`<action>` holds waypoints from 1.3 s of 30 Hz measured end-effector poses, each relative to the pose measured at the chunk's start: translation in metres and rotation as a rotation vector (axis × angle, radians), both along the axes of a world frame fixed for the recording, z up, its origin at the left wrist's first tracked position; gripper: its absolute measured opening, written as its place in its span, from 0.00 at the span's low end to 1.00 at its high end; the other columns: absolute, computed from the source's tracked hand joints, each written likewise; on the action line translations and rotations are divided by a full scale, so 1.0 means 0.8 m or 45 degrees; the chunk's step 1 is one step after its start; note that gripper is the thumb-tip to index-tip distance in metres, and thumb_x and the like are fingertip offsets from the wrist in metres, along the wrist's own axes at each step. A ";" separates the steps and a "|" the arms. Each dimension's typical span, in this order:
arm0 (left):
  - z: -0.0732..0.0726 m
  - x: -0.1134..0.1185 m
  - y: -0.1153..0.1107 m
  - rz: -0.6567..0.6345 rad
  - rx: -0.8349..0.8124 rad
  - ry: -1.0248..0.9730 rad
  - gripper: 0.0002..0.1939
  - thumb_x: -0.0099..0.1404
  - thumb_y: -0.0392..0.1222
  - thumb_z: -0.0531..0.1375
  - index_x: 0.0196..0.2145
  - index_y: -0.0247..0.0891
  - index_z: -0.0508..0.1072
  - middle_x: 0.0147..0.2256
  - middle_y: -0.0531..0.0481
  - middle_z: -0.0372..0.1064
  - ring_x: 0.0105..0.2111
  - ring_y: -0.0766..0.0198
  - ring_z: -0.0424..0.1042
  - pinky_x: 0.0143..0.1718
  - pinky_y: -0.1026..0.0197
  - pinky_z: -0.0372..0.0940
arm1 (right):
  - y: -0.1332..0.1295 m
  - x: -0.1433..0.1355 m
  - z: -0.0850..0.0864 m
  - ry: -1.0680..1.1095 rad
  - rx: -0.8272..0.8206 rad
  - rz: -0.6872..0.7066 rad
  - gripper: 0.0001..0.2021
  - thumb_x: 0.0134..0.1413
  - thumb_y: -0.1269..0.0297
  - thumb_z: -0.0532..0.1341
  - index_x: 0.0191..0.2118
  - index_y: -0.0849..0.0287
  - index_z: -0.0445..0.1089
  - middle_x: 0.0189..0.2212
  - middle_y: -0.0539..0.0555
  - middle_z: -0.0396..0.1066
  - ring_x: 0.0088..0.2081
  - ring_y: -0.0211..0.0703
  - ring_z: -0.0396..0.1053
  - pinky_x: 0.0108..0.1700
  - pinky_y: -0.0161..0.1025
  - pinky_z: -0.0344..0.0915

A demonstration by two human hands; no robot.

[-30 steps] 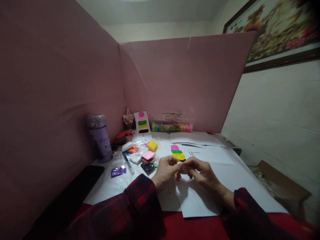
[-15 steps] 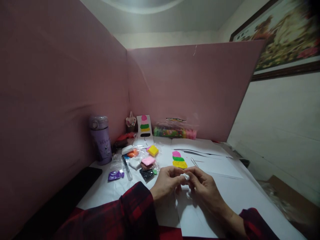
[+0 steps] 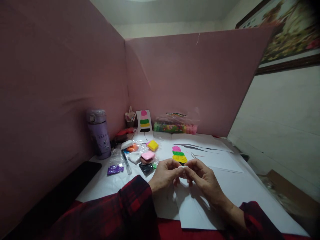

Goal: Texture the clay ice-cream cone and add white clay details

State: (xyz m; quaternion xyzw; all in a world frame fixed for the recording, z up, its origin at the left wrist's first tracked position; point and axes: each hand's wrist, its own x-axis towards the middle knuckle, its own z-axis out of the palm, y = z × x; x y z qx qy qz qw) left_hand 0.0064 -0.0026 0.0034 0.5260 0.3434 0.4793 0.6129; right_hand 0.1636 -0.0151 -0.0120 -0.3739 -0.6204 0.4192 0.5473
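Between the fingertips of both hands is a small lump of white modelling clay. My left hand pinches its left side, and my right hand pinches its right side; part of the lump is hidden by the fingers. Just beyond the fingertips, pink, green and yellow clay layers lie flat on white paper, with a dark patch partly covered by my hands. A thin, pale pen-like tool rests right of the layers.
Packets of coloured clay lie to the left, with a clear pen and a purple packet. Behind them stand a purple bottle and a card with painted colour bands. A clear bag of colourful items sits at the back.
Both hands have drawn closer together, and the white clay now looks flatter and wider between the fingers. The whole view has shifted slightly.
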 end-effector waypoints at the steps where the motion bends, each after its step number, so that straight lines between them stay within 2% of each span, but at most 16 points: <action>1: 0.002 -0.001 -0.001 -0.009 -0.010 -0.012 0.28 0.40 0.59 0.73 0.27 0.32 0.71 0.20 0.52 0.70 0.15 0.71 0.64 0.17 0.66 0.57 | -0.001 0.000 0.000 0.005 0.000 0.006 0.15 0.53 0.52 0.67 0.34 0.59 0.70 0.25 0.49 0.69 0.22 0.36 0.65 0.24 0.34 0.64; 7: 0.002 0.000 -0.002 -0.054 -0.031 0.044 0.25 0.43 0.57 0.72 0.23 0.32 0.71 0.17 0.53 0.67 0.13 0.72 0.61 0.15 0.67 0.54 | -0.004 0.001 -0.001 -0.029 -0.017 0.020 0.14 0.55 0.53 0.67 0.33 0.60 0.71 0.24 0.50 0.70 0.22 0.34 0.64 0.23 0.32 0.62; 13: 0.000 0.002 -0.001 0.076 -0.002 -0.043 0.25 0.43 0.58 0.71 0.24 0.34 0.69 0.14 0.55 0.64 0.13 0.71 0.61 0.14 0.67 0.54 | 0.001 0.004 0.003 0.066 -0.020 -0.202 0.16 0.47 0.51 0.70 0.29 0.60 0.71 0.20 0.47 0.67 0.19 0.34 0.62 0.19 0.32 0.61; 16: 0.001 -0.001 -0.001 0.067 0.035 -0.074 0.26 0.43 0.59 0.72 0.25 0.32 0.71 0.16 0.55 0.64 0.14 0.72 0.61 0.15 0.67 0.57 | 0.004 0.004 0.005 0.042 -0.026 -0.263 0.17 0.46 0.51 0.71 0.29 0.61 0.71 0.20 0.48 0.67 0.18 0.32 0.59 0.18 0.31 0.59; 20: -0.003 -0.001 0.000 -0.045 0.016 -0.101 0.27 0.40 0.57 0.73 0.27 0.33 0.71 0.17 0.55 0.66 0.14 0.70 0.63 0.16 0.67 0.57 | 0.000 0.000 0.004 0.033 -0.024 -0.228 0.15 0.48 0.52 0.70 0.30 0.60 0.71 0.20 0.48 0.67 0.19 0.34 0.60 0.18 0.32 0.58; 22: -0.005 0.001 -0.001 -0.050 -0.009 -0.121 0.29 0.38 0.56 0.74 0.31 0.34 0.71 0.19 0.55 0.68 0.13 0.70 0.63 0.15 0.66 0.57 | -0.002 -0.001 0.003 0.005 0.009 -0.180 0.14 0.51 0.53 0.68 0.30 0.60 0.71 0.18 0.46 0.63 0.18 0.34 0.59 0.19 0.33 0.59; 24: -0.005 0.003 -0.002 -0.046 0.009 -0.076 0.26 0.43 0.55 0.73 0.33 0.32 0.73 0.21 0.53 0.70 0.14 0.71 0.63 0.15 0.67 0.56 | -0.003 -0.001 0.002 -0.049 0.036 -0.071 0.13 0.57 0.53 0.64 0.33 0.59 0.71 0.20 0.47 0.64 0.20 0.35 0.61 0.21 0.34 0.61; 26: -0.003 0.003 -0.004 -0.056 0.034 -0.021 0.22 0.46 0.53 0.71 0.29 0.30 0.73 0.21 0.52 0.69 0.15 0.72 0.62 0.16 0.67 0.56 | -0.002 0.002 0.000 -0.123 0.096 -0.006 0.11 0.59 0.54 0.62 0.38 0.58 0.72 0.22 0.47 0.66 0.22 0.36 0.63 0.24 0.35 0.63; 29: 0.000 0.002 -0.005 -0.001 0.022 -0.037 0.22 0.45 0.53 0.72 0.26 0.32 0.71 0.17 0.55 0.65 0.14 0.71 0.61 0.16 0.67 0.54 | 0.000 0.005 -0.001 -0.237 0.167 -0.017 0.09 0.53 0.60 0.68 0.38 0.58 0.71 0.25 0.48 0.69 0.25 0.37 0.66 0.27 0.35 0.65; 31: 0.001 0.001 -0.004 -0.011 0.012 -0.015 0.22 0.45 0.54 0.71 0.25 0.33 0.70 0.17 0.55 0.65 0.15 0.72 0.61 0.16 0.68 0.54 | 0.001 0.006 -0.002 -0.246 0.173 -0.030 0.07 0.54 0.62 0.66 0.37 0.58 0.71 0.24 0.47 0.69 0.23 0.36 0.65 0.27 0.35 0.64; 36: 0.001 0.000 -0.002 -0.046 0.040 0.021 0.23 0.48 0.56 0.70 0.24 0.33 0.70 0.16 0.55 0.65 0.15 0.72 0.61 0.16 0.68 0.54 | 0.002 0.006 -0.002 -0.200 0.129 -0.007 0.10 0.55 0.57 0.66 0.34 0.58 0.70 0.22 0.47 0.69 0.21 0.35 0.64 0.24 0.34 0.63; 39: 0.001 0.002 0.000 0.002 0.055 0.001 0.22 0.48 0.55 0.70 0.25 0.33 0.70 0.17 0.54 0.66 0.15 0.71 0.62 0.16 0.68 0.55 | 0.003 0.005 0.001 -0.120 0.076 -0.021 0.13 0.53 0.54 0.67 0.32 0.58 0.68 0.24 0.48 0.71 0.20 0.33 0.64 0.22 0.33 0.62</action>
